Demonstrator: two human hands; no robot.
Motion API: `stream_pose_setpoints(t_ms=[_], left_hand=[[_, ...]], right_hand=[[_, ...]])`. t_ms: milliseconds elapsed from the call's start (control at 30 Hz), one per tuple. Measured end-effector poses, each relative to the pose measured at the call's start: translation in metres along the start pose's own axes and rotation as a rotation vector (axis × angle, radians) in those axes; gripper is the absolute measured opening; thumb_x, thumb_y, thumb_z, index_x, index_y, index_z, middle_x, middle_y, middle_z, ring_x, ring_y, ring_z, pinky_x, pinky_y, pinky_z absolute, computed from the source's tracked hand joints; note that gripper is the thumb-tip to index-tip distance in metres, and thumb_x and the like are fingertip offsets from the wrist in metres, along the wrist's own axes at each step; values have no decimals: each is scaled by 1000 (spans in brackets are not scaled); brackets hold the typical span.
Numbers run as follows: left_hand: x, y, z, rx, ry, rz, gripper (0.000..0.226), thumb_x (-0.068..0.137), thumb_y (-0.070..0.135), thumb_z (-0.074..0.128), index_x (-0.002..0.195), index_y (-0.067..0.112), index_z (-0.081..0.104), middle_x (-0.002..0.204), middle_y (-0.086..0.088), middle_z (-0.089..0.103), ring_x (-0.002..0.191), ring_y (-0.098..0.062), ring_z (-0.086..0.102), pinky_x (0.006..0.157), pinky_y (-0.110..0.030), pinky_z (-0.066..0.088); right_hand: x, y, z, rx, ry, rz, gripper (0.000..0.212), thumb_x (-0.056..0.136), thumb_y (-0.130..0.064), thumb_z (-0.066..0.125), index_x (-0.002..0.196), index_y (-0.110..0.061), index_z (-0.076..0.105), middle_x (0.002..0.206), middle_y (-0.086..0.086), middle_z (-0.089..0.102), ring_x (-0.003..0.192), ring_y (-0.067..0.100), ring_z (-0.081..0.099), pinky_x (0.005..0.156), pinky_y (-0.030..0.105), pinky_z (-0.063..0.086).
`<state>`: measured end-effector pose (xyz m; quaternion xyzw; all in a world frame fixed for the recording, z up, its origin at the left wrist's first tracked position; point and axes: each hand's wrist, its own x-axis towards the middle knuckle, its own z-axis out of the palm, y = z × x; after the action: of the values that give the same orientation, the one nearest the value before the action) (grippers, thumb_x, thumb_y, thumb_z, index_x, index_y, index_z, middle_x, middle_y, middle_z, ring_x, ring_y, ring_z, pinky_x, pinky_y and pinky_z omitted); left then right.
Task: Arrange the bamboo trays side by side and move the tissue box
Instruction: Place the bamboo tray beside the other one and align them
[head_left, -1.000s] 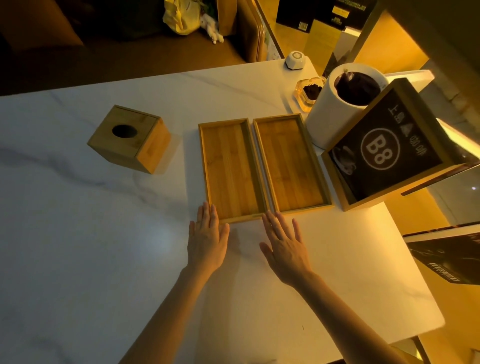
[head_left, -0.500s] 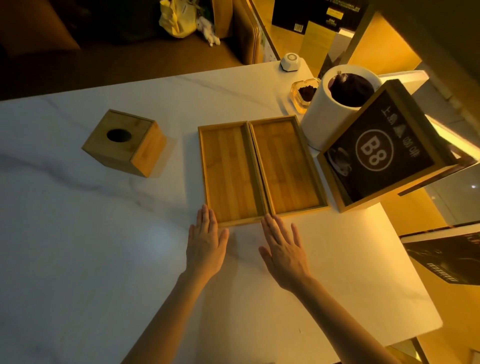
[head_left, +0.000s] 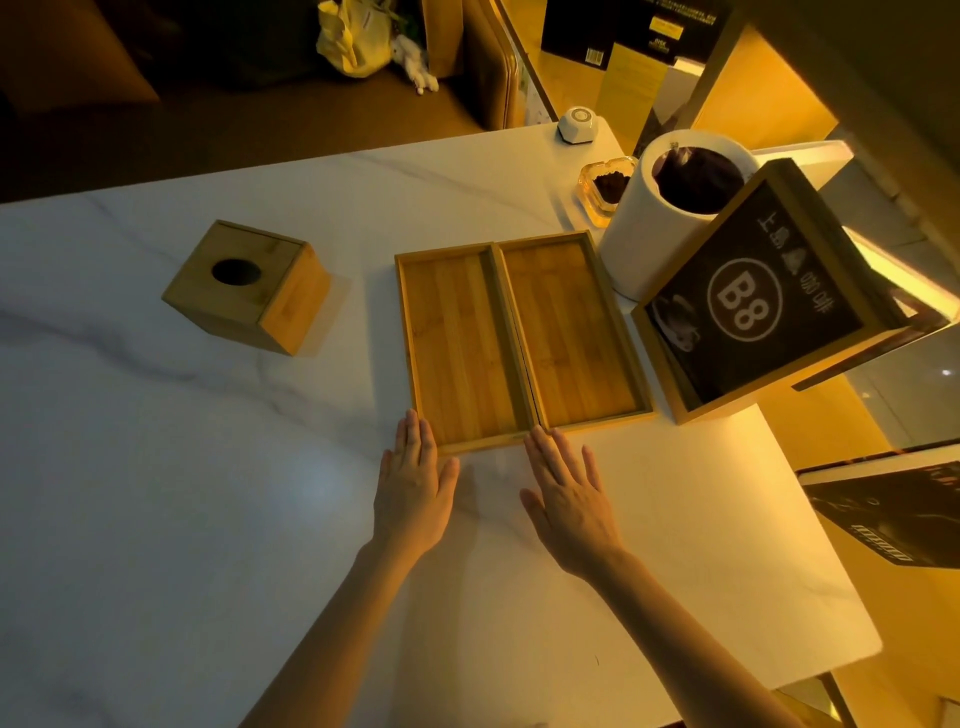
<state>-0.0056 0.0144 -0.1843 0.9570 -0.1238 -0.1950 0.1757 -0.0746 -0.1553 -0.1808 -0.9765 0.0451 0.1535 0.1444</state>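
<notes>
Two shallow bamboo trays lie side by side on the white marble table (head_left: 156, 519), long edges touching: the left tray (head_left: 460, 345) and the right tray (head_left: 574, 327). A bamboo tissue box (head_left: 249, 291) with a round hole on top stands apart to their left. My left hand (head_left: 413, 488) rests flat on the table, fingertips at the left tray's near left corner. My right hand (head_left: 569, 496) lies flat too, fingertips at the near edge where the trays meet. Both hands hold nothing.
Just right of the trays stand a white cylindrical bin (head_left: 660, 223) and a tilted framed "B8" sign (head_left: 753, 306). A glass ashtray (head_left: 605, 189) and a small white device (head_left: 576, 124) sit at the far right. The table's right edge is close by.
The gap between the trays has closed; they now touch along their long edges. Both hands have stayed at the trays' near edge.
</notes>
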Motion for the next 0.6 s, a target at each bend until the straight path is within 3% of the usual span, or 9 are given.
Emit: stream_pose_setpoints(t_ms=[100, 467, 533, 600], left_hand=[[-1, 0, 0, -1, -4, 2, 71, 85, 48, 14, 141, 5, 5, 155, -13, 3, 143, -27, 7, 114, -43, 21], [-1, 0, -1, 32, -11, 10, 62, 94, 39, 25, 141, 6, 3, 156, -12, 1, 144, -26, 5, 115, -38, 18], [0, -1, -2, 36, -18, 8, 62, 94, 42, 22, 141, 6, 4, 156, -12, 2, 144, -26, 6, 115, -39, 18], [1, -3, -3, 35, -30, 7, 64, 91, 45, 17, 142, 7, 6, 156, -12, 4, 143, -26, 8, 115, -39, 18]], right_hand=[[0, 2, -4, 34, -19, -1, 56, 98, -38, 25, 144, -22, -3, 155, -2, -10, 135, 16, -24, 110, 33, -16], [0, 6, -4, 61, -9, -22, 55, 98, -34, 28, 145, -22, 2, 157, -1, -3, 136, 15, -22, 111, 32, -12], [0, 3, -5, 64, 16, -14, 54, 98, -34, 29, 145, -21, 7, 157, 0, 3, 139, 17, -15, 112, 35, -9], [2, -1, -11, 68, 58, -11, 51, 97, -32, 32, 144, -18, 18, 156, 2, 18, 144, 20, 3, 116, 37, 2]])
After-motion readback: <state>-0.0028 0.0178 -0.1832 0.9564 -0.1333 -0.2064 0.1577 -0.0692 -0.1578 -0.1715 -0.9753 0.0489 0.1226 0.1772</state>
